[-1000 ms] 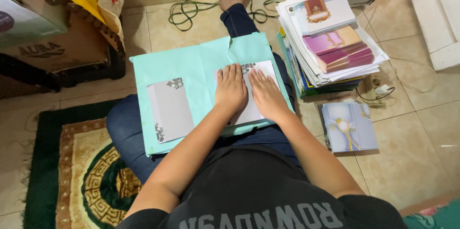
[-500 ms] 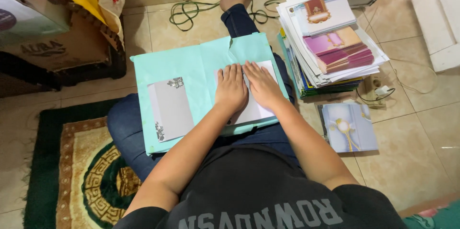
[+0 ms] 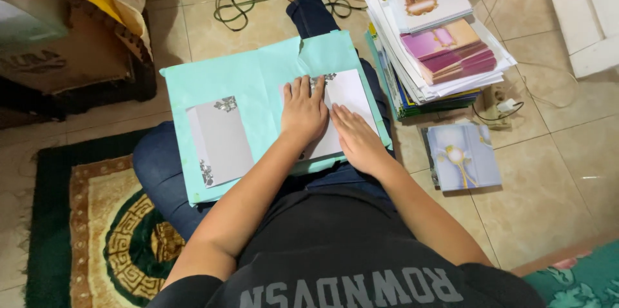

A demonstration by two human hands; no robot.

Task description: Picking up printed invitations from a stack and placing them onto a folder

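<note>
A tiled floor strewn with paper goods: a person sits cross-legged, a patterned green rug at the left, a cardboard box at the far left and a coiled green cable beyond the knees. Across the lap lies a pale turquoise sheet, serving as a work surface.

On its right half rests a white card with a grey floral corner, its long axis running near to far, tilted a little to the right. Both hands lie flat on it, palms down, fingers spread and gripping nothing: the left hand covers the card's left portion, the right hand presses its near edge, just beside the other (the thumbs look almost touching). The left hand sits farther up the card, so most of the bare surface lies to the far right of the hands.

A second grey-white card, with floral corners, lies apart on the sheet's left half, untouched. To the right stand a tall stack of printed cards and a smaller bluish card pile on the tiles.
</note>
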